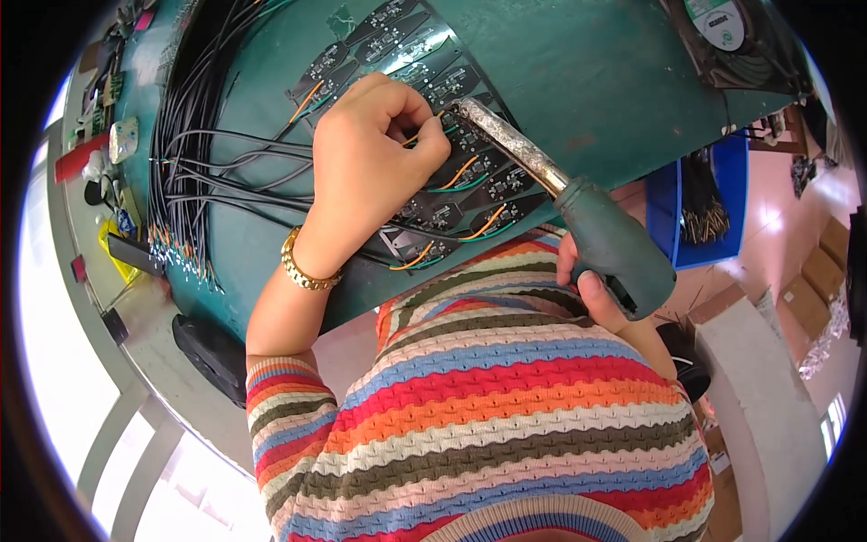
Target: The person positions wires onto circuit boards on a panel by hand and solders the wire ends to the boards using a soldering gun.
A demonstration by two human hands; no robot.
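My left hand (375, 140), a gold-coloured watch band on its wrist, is closed in a pinch over a panel of black circuit boards (506, 185). Between its thumb and fingers shows part of a thin orange wire (411, 140). My right hand (601, 303) grips the dark green handle of a soldering iron (614, 235). The iron's silvery, foil-like barrel slants up and left, its tip at the boards just right of my left fingertips. Nearer boards carry orange and green wire ends (492, 221) of black cables (244, 199) running in from the left.
A thick bundle of black cables (181, 117) with bared ends lies along the left of the green table (587, 63). At the upper right sits a dark device with a round label (718, 25). Beyond the right edge, a blue bin (666, 212) holds more cables; cardboard boxes (804, 303) stand lower.
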